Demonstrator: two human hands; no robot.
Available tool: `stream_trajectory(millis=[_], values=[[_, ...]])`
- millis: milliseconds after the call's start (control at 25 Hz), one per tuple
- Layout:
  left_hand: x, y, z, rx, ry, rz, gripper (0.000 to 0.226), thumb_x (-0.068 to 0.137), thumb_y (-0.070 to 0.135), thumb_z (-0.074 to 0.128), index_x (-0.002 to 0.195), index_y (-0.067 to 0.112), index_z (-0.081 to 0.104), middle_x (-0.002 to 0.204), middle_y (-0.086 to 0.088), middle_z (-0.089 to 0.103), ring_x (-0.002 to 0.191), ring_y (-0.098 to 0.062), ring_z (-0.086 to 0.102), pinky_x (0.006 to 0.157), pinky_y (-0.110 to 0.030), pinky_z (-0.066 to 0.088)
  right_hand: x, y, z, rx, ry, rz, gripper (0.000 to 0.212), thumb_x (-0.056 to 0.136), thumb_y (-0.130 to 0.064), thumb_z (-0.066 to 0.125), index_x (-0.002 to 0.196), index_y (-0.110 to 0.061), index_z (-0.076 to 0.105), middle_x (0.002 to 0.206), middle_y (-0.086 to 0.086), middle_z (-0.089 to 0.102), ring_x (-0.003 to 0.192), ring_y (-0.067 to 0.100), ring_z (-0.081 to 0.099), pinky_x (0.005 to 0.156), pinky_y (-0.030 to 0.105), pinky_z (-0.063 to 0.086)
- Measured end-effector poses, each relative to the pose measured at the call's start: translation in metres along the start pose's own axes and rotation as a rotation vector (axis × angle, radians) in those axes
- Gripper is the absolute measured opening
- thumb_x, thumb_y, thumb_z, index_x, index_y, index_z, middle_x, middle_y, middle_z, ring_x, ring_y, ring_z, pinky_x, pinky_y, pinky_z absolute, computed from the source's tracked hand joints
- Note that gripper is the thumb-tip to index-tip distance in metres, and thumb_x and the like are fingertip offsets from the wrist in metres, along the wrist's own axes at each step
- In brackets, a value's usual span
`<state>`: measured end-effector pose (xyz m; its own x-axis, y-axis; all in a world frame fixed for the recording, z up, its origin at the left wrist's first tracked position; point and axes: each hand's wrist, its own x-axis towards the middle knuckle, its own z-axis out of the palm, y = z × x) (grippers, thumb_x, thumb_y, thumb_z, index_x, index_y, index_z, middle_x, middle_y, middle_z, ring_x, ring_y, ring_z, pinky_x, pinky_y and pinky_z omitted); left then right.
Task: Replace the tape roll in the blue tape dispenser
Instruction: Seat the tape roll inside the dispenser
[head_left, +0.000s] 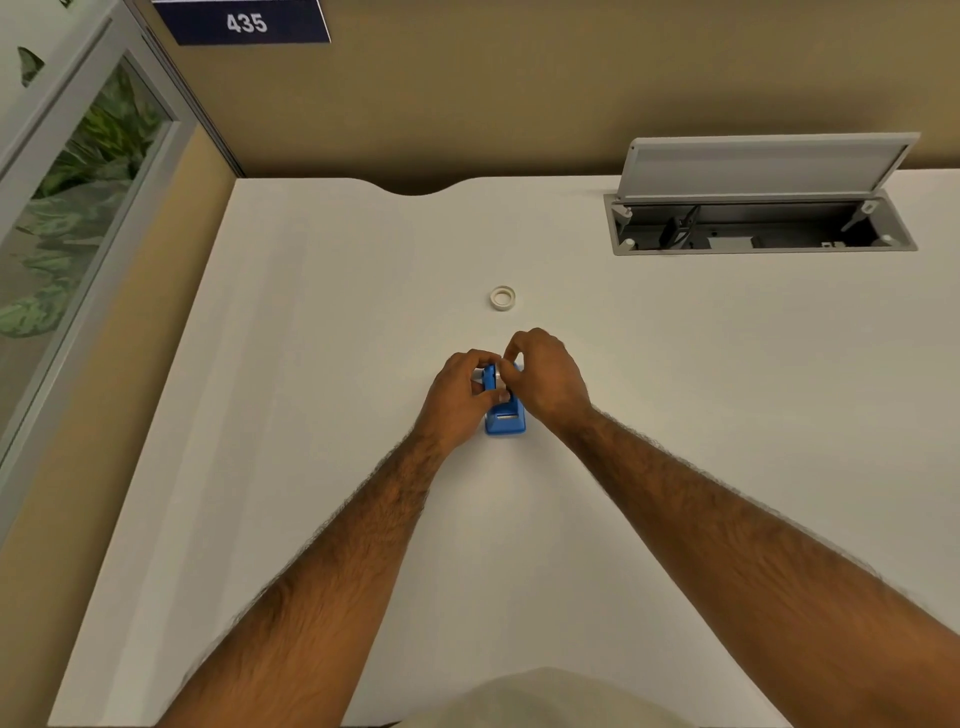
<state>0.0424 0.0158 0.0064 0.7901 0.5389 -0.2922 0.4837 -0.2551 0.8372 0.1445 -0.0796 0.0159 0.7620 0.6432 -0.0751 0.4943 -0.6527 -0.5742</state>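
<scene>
The blue tape dispenser (505, 418) stands on the white desk (322, 415), its cutter end toward me. My left hand (460, 397) grips its left side. My right hand (545, 379) is closed over the top, fingers pinching a pale roll or hub (500, 375) that sits in the dispenser; most of that part is hidden by my fingers. A separate small white tape roll (503, 298) lies flat on the desk a short way beyond my hands, touched by neither.
An open cable hatch (763, 223) with its grey lid raised is set into the desk at the back right. A tan partition runs along the far edge, with a "435" sign (244, 22) at upper left. A glass panel stands on the left.
</scene>
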Motion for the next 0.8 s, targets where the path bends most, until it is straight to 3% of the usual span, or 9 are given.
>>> stream_trajectory(millis=[240,440,600,800], values=[[0.001,-0.005,-0.001,-0.011,0.011,0.033,0.038,0.085,0.022,0.075,0.119,0.024,0.058,0.123,0.006,0.057,0.089,-0.007,0.063,0.062,-0.004,0.045,-0.017,0.006,-0.005,-0.096,-0.03,-0.22,0.012,0.09,-0.027,0.061,0.097,-0.017,0.062,0.094,-0.001,0.062,0.087,0.017,0.053,0.069,0.031,0.048],[0.001,-0.008,0.002,-0.002,0.007,0.071,0.045,0.078,0.021,0.079,0.113,0.029,0.052,0.119,0.006,0.056,0.089,-0.007,0.066,0.063,-0.009,0.048,-0.023,0.007,-0.004,-0.005,-0.057,-0.204,0.026,0.089,-0.027,0.063,0.114,-0.017,0.064,0.108,0.0,0.065,0.098,0.018,0.054,0.08,0.027,0.045],[0.001,-0.008,-0.001,-0.01,-0.01,0.052,0.054,0.078,0.022,0.081,0.124,0.024,0.054,0.122,0.008,0.055,0.093,-0.01,0.064,0.068,-0.009,0.047,-0.03,0.011,-0.002,0.04,-0.02,-0.16,0.027,0.09,-0.028,0.063,0.114,-0.016,0.065,0.113,0.002,0.065,0.106,0.018,0.052,0.083,0.024,0.039],[0.003,-0.009,0.0,-0.028,0.0,0.043,0.044,0.085,0.018,0.074,0.126,0.018,0.057,0.127,0.001,0.057,0.097,-0.012,0.062,0.068,-0.008,0.049,-0.026,0.008,-0.002,0.015,0.034,-0.122,0.021,0.094,-0.026,0.058,0.107,-0.011,0.067,0.112,0.006,0.065,0.106,0.02,0.053,0.083,0.024,0.038]])
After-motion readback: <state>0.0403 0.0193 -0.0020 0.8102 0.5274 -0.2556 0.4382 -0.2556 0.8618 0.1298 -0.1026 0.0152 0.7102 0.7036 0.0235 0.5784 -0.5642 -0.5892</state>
